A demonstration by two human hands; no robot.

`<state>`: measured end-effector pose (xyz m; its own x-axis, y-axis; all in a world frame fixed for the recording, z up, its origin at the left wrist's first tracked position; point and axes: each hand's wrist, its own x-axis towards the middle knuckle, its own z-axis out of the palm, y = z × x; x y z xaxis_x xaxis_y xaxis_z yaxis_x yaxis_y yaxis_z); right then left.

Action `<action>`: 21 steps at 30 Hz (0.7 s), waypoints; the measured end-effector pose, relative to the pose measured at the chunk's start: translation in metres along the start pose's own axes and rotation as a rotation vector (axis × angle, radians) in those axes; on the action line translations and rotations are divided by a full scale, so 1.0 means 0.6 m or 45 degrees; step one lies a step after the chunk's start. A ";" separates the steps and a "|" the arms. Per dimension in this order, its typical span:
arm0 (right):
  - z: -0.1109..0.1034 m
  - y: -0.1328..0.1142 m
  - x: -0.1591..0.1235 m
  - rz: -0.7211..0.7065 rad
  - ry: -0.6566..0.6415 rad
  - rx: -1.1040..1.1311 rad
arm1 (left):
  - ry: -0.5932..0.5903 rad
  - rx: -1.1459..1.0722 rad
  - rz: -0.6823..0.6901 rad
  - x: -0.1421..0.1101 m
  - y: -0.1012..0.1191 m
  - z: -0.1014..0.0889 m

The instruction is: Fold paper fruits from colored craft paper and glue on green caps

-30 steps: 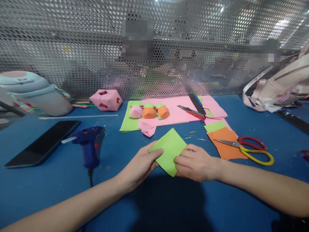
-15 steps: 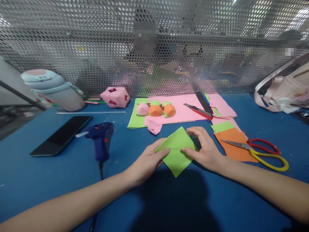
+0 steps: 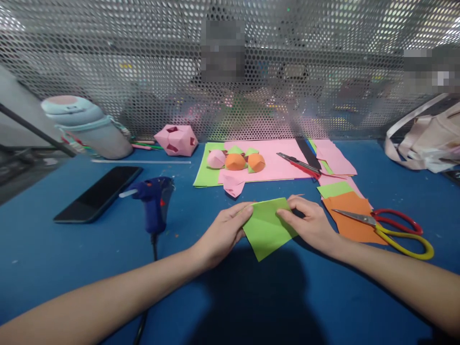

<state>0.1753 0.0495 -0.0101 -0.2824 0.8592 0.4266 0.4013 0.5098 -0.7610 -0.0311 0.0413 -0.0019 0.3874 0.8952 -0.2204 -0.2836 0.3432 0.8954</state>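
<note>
A square of green paper is held up between both hands, its lower corner pointing down toward me. My left hand pinches the upper left corner, thumb on the face. On the opposite side my right hand is closed on the upper right corner, thumb bent over it. Beyond the paper lies a small folded pink paper piece. Behind that, orange folded paper pieces and a pink one rest on pink paper sheets.
A blue glue gun with its cord and a black phone lie at left. Scissors rest on orange paper at right. A cutter, a pink paper polyhedron and a tumbler sit near the perforated metal screen.
The green paper has turned in my hands from a diamond so its upper edge lies nearly level. Both hands now grip its upper corners. The camera view has shifted slightly.
</note>
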 end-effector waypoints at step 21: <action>-0.015 -0.020 -0.030 -0.314 -0.259 -0.770 | -0.174 1.877 0.796 -0.043 0.015 0.007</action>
<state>0.1833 0.0286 -0.0042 -0.5626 0.7194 0.4074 0.7034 0.6755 -0.2213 -0.0401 0.0200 0.0134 0.6356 0.7242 0.2676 0.6000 -0.6815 0.4190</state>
